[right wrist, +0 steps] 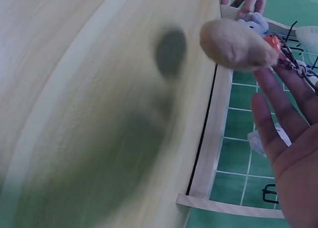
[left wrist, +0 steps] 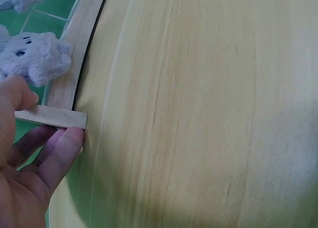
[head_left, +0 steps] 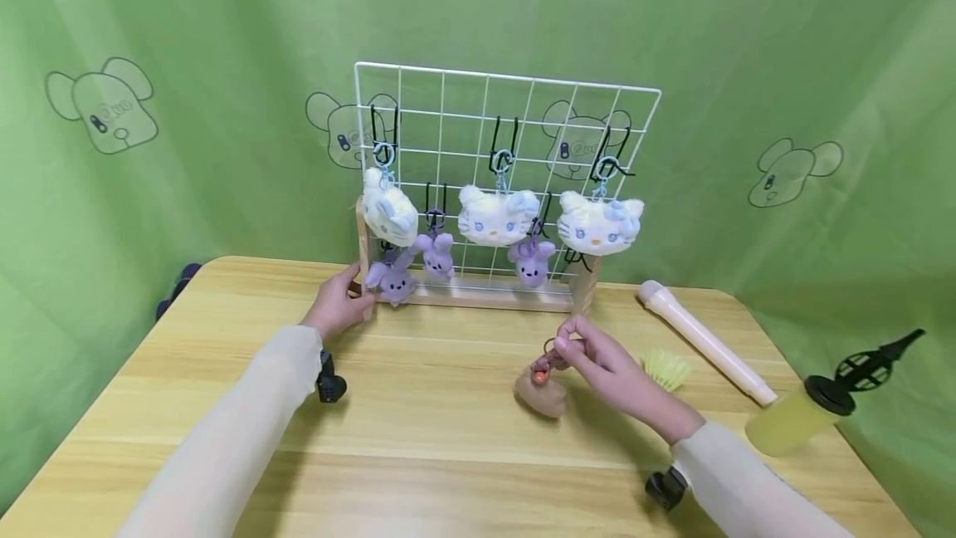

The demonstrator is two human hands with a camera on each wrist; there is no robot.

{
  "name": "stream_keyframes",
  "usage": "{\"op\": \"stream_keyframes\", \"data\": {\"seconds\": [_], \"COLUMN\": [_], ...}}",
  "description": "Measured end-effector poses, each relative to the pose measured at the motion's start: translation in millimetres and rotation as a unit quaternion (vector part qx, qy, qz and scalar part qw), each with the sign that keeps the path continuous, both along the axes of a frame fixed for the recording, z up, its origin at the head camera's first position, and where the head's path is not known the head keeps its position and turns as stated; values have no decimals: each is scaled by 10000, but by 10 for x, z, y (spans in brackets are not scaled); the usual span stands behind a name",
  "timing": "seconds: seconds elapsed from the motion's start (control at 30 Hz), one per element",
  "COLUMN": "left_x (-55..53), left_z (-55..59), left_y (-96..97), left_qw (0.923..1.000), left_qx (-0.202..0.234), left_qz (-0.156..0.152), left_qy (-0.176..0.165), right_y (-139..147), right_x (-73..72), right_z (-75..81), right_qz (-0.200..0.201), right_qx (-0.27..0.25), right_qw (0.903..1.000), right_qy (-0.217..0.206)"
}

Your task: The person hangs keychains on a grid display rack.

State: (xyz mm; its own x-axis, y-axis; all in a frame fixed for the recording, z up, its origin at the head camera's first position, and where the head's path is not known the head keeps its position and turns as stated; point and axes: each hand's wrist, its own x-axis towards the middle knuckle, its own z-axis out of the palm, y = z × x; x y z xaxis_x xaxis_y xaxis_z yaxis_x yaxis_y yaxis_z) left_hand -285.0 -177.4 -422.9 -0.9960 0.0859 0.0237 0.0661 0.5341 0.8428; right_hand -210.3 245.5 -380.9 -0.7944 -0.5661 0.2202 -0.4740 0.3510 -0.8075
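My right hand [head_left: 601, 368] pinches the ring of a brown plush keychain [head_left: 541, 397], which hangs just above the table in front of the rack. A small orange bead or bell [right wrist: 272, 41] sits at its top. My left hand [head_left: 339, 305] grips the wooden side piece [left wrist: 59, 116] of the white wire grid rack [head_left: 463, 90], thumb on one face and fingers on the other. From black hooks on the grid hang three white cat-head plush keychains [head_left: 496, 218], with three purple rabbit plush keychains [head_left: 532, 262] lower down. A lower right hook [head_left: 577, 259] carries nothing visible.
Right of my right hand lie a yellow shuttlecock [head_left: 666, 367] and a pale pink microphone-shaped stick [head_left: 705, 343]. Near the table's right edge is a yellow bottle [head_left: 787, 422] with a black lid. A green curtain [head_left: 224, 15] hangs behind the wooden table [head_left: 418, 430].
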Motion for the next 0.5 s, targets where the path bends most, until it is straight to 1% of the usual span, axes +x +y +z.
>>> {"op": "stream_keyframes", "data": {"seconds": [0.07, 0.2, 0.27, 0.4, 0.5], "left_x": [5, 10, 12, 22, 29], "left_z": [10, 14, 12, 14, 25], "left_y": [7, 5, 3, 10, 12], "left_qw": [10000, 10000, 9999, 9999, 9999], "left_qx": [-8, -20, -35, -50, -45], "left_qz": [2, -24, -40, -44, -41], "left_qy": [4, 62, 93, 136, 128], "right_y": [-2, 7, 20, 63, 96], "right_x": [3, 8, 7, -14, -43], "right_z": [24, 69, 85, 89, 79], "right_qz": [-23, -20, -55, -336, -642], "right_qx": [-77, -337, -453, -561, -615], "right_qw": [9999, 9994, 9988, 9966, 9942], "right_qy": [90, 110, 185, 498, 607]}}
